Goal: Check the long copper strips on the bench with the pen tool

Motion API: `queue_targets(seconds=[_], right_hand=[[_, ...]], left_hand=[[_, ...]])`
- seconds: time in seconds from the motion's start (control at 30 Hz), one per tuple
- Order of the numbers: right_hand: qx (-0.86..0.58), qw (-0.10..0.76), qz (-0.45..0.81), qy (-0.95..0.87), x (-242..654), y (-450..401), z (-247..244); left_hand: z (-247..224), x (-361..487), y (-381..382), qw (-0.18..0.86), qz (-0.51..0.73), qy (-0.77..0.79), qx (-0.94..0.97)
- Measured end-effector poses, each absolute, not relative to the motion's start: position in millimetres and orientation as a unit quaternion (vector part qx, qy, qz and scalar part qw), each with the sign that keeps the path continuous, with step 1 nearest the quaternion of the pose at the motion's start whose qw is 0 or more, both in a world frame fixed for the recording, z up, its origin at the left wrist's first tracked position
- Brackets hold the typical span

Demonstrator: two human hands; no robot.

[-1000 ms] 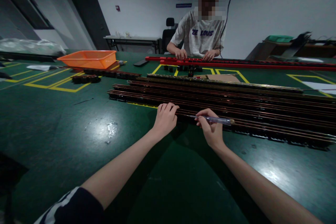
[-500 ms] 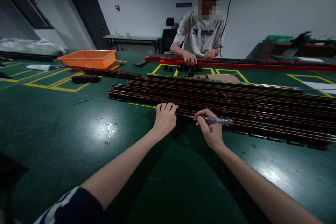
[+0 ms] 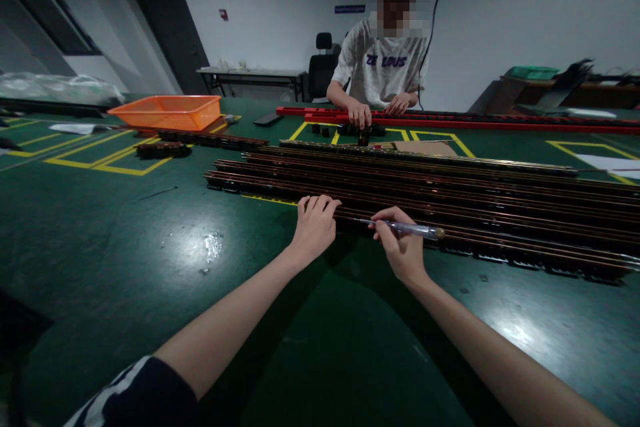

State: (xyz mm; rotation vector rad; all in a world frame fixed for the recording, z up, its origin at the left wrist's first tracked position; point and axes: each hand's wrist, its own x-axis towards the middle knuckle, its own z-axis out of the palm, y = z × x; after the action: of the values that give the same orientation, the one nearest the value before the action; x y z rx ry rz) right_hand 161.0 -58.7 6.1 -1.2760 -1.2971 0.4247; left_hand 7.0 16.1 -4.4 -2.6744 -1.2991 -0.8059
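Several long dark strips with copper-coloured edges (image 3: 430, 190) lie side by side on the green table. Over the nearest strip (image 3: 465, 238) my left hand (image 3: 315, 227) curls its fingers, gripping its front edge; the fingertips are partly hidden. Just to the right, my right hand (image 3: 403, 250) pinches a slim screwdriver (image 3: 413, 230) with a clear handle. Its thin shaft points left, and the tip is at the nearest strip, close to my left fingers. Whether it touches a screw is too small to tell.
Across the table, a person (image 3: 387, 60) handles small dark parts (image 3: 364, 135) beside a long red rail (image 3: 450, 121). An orange tray (image 3: 170, 113) stands at the left, near shorter dark strips (image 3: 215, 140). A thin black rod (image 3: 158, 193) lies on the green table (image 3: 125, 280).
My hands and the screwdriver stay almost where they were. The other person's hand at the dark parts has shifted slightly to the left.
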Motion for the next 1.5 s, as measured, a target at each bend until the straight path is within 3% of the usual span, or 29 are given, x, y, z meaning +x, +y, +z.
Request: queue_targets(seconds=[1.5], right_hand=[[-0.542, 0.591, 0.211, -0.559, 161.0, -58.0, 6.0]], left_hand=[[-3.3, 7.4, 17.1, 0.031, -0.245, -0.421, -0.873]])
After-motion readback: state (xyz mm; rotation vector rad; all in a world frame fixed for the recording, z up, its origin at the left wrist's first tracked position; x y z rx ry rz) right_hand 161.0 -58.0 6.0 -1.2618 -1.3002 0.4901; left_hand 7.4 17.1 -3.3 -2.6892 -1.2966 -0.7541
